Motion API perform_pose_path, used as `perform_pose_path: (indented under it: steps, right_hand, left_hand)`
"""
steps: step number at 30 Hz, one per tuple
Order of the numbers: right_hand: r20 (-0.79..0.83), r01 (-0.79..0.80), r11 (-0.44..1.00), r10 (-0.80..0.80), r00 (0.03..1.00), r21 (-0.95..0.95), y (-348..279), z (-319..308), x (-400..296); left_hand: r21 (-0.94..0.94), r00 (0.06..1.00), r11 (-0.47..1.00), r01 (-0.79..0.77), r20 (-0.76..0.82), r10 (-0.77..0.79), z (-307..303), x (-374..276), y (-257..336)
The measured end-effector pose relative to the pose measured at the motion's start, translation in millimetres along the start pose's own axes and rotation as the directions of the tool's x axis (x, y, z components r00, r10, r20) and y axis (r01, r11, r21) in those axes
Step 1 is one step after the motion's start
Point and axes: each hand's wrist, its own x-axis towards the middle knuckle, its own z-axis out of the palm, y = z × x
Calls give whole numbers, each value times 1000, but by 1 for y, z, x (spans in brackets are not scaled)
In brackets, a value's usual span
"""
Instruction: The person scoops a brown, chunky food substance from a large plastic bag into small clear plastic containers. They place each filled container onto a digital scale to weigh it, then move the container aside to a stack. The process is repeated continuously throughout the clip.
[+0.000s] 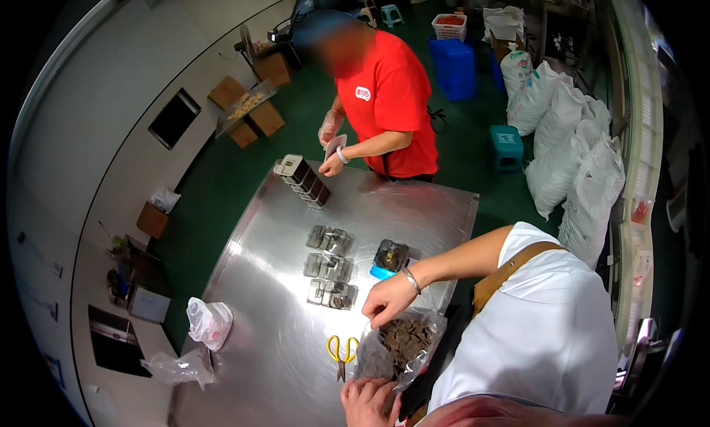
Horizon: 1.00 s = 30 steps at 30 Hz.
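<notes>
A clear plastic bag point(373, 360) holding dark brown, flaky dried pieces point(407, 341) lies at the table edge, close against my body. My right hand point(391, 299), with a metal bracelet at the wrist, pinches the bag's upper rim. Across the bag's lower end, my left hand point(370, 400) grips with curled fingers. Scissors point(341, 356) with yellow handles lie just left of the bag. Beyond my right hand, a clear container point(391, 255) with dark contents stands on a blue object point(381, 272). Three rows of small clear containers point(328, 266) sit farther left.
The steel table point(266, 310) carries a stack of dark-filled containers point(302, 180) at its far end. Beside it stands a person in red point(388, 94), holding a flat lid-like piece. Plastic bags point(211, 322) lie along the left edge. White sacks point(571, 144) line the floor.
</notes>
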Motion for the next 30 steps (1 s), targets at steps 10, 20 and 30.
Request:
perform_pose_path:
  steps: [10,20,30]
  right_hand:
    - [377,313,543,8,926,-779,13,120,72]
    - [395,-81,832,343,853,-549,-23,107,0]
    - [231,8,588,304,924,-808,35,123,29]
  left_hand:
    - [-114,976,981,157,167,-137,8,-31,27]
    - [-69,986,991,115,133,-105,-8,-17,42]
    - [-132,962,970,205,211,-174,6,-18,31]
